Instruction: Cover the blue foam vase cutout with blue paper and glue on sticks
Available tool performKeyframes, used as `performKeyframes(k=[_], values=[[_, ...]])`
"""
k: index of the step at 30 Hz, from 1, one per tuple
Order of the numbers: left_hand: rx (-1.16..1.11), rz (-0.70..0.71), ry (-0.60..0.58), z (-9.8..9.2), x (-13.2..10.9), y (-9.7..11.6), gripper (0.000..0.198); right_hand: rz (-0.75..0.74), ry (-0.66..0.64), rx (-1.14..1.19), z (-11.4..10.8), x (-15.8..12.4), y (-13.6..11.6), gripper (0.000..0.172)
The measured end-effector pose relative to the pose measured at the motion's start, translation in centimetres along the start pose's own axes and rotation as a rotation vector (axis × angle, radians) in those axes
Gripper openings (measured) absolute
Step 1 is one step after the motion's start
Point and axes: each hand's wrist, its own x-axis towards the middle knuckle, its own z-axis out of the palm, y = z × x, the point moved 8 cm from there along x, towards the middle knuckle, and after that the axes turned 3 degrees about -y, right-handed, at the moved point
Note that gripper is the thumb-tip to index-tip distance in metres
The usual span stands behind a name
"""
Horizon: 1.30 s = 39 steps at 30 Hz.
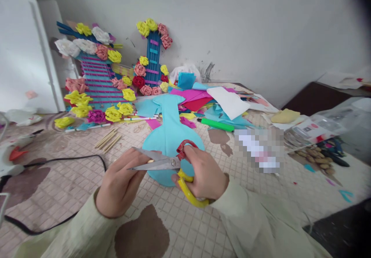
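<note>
My right hand (204, 175) grips a pair of scissors (162, 162) by its red and yellow handles, the blades slightly apart and pointing left. My left hand (121, 182) is closed in a pinch right under the blades, holding something small with a bit of yellow showing at the fingertips; I cannot make out what it is. Just behind both hands lies a light blue guitar-shaped paper cutout (171, 134) on the tiled floor.
Paper-flower decorations (95, 80) lean on the wall at the back left. A heap of coloured paper sheets (208, 99), a green marker (217, 124), wooden sticks (108, 139) and pens lie behind the cutout. A black cable (58, 161) runs at left. Bags and clutter sit at right.
</note>
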Motion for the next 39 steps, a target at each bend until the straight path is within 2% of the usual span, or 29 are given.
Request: performKeyframes(k=[13,19,25,28,31,33,36,39], values=[[-0.054,0.003,0.021,0.0,-0.2,-0.2,0.037,0.003,0.09,0.04,-0.9,0.0,0.0,0.031],[-0.056,0.005,0.044,0.0,-0.1,0.0,0.032,-0.043,0.199,-0.04,-1.5,-0.1,-0.3,0.023],[-0.057,-0.081,0.051,0.0,0.2,0.0,0.022,-0.048,0.313,-0.082,-2.0,-0.5,0.0,0.014],[-0.061,-0.14,0.041,0.2,0.3,-0.2,0.02,-0.037,0.275,-0.02,-1.6,-0.5,0.2,0.018],[-0.096,-0.185,0.018,0.5,0.3,-0.7,0.021,0.089,0.155,0.094,-0.7,-0.1,1.3,0.02],[-0.113,-0.229,0.023,0.2,0.1,-1.4,0.024,0.207,0.13,0.106,-0.8,0.0,2.6,0.019],[-0.163,-0.336,0.114,-1.5,-0.4,-3.6,0.029,0.355,0.142,-0.073,-2.4,0.0,5.3,0.025],[-0.285,-0.42,0.173,-3.2,-0.9,-6.1,0.024,0.487,0.072,-0.328,-4.2,-0.4,8.8,0.028]])
